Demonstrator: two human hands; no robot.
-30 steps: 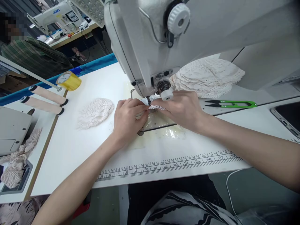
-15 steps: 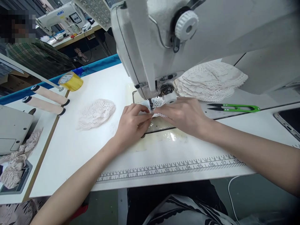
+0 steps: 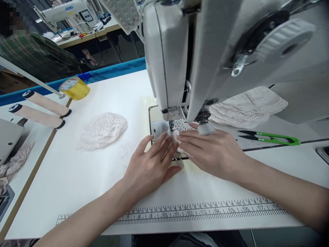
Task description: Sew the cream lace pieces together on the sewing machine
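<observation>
Lace (image 3: 183, 125) lies at the presser foot (image 3: 171, 126) of the sewing machine (image 3: 167, 68), well in from the surface's near edge, partly covered by the right hand (image 3: 218, 152), whose fingers stretch flat over it rather than clench. Left hand (image 3: 147, 168) spreads its fingers loosely, with their tips at the lace's left side, though I cannot tell whether they press on it. Toward the surface's left edge a lace stack (image 3: 104, 131) lies well apart from both hands, near the yellow tape (image 3: 78, 91) at the far-left corner, while green snips (image 3: 276, 138) lie beyond the right wrist.
</observation>
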